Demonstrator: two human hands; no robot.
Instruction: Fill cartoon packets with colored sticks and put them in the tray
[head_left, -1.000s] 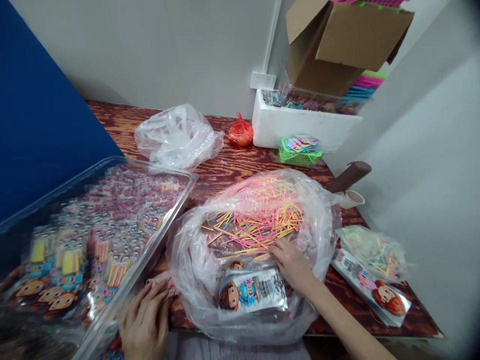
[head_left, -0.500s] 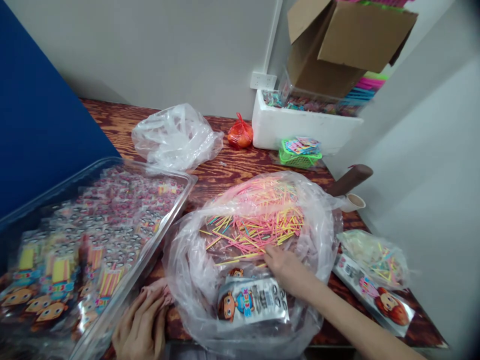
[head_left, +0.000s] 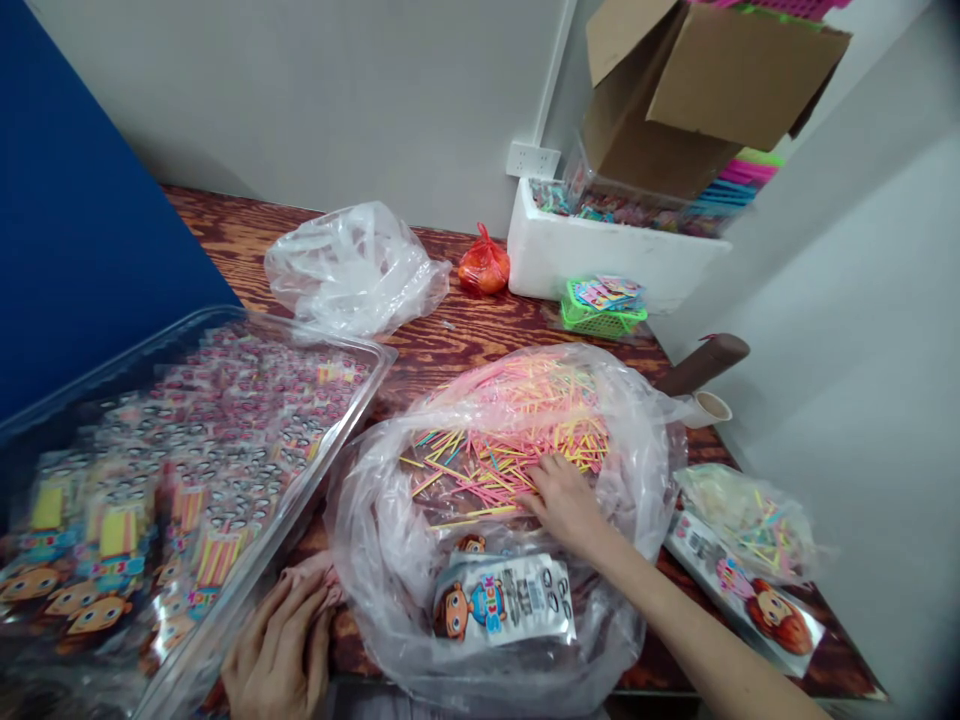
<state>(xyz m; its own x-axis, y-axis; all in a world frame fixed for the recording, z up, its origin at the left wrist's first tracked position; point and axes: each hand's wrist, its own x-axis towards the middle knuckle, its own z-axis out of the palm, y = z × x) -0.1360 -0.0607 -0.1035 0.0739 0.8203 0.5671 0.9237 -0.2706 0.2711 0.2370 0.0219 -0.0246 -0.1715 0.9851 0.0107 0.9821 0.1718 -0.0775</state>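
My right hand (head_left: 564,505) reaches into an open clear plastic bag (head_left: 375,600). Its fingertips touch a loose heap of thin pink, yellow and blue candy sticks (head_left: 517,440), with thumb and fingers apart; I see no stick held between them. Below that hand, silver printed pouches (head_left: 517,600) with a cartoon figure lie on the bag's near side. My left hand (head_left: 281,645) rests at the table's front edge, fingers stretched over a crumpled pink cloth (head_left: 319,570). Left of it stands a clear plastic tray (head_left: 319,475) full of small packed stick pouches (head_left: 225,430).
On the right lie a small bag of sticks (head_left: 757,525) and a silver pouch (head_left: 772,610). A brown tube (head_left: 705,362) leans by the wall. Behind are a green basket (head_left: 600,318), a white foam box (head_left: 600,245), a red bag (head_left: 484,265) and a crumpled plastic bag (head_left: 352,265).
My right hand has moved up and away from me, deeper onto the sticks, and its fingers have spread from a closer pinch. My left hand has stayed nearly still.
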